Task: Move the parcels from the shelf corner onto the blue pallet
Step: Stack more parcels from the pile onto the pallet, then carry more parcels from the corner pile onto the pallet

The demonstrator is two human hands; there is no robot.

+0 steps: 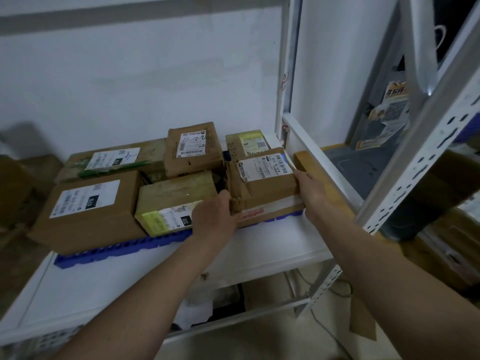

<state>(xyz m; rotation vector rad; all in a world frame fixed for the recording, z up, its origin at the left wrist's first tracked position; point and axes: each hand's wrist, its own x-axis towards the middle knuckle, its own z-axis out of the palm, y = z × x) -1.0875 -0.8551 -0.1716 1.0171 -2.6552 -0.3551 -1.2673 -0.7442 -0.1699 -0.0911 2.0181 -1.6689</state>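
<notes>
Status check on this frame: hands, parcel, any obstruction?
Left hand and right hand grip the crumpled brown cardboard parcel on the blue plastic pallet. Neighbouring yellow-taped box close left.

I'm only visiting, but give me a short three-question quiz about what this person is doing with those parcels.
1. True or false: both hands hold the same box.
2. What colour is the pallet under the parcels?
3. The left hand grips that box's: A) left end B) top label C) far side

Key: 1 true, the right hand holds its other end. 2 blue. 3 A.
</notes>
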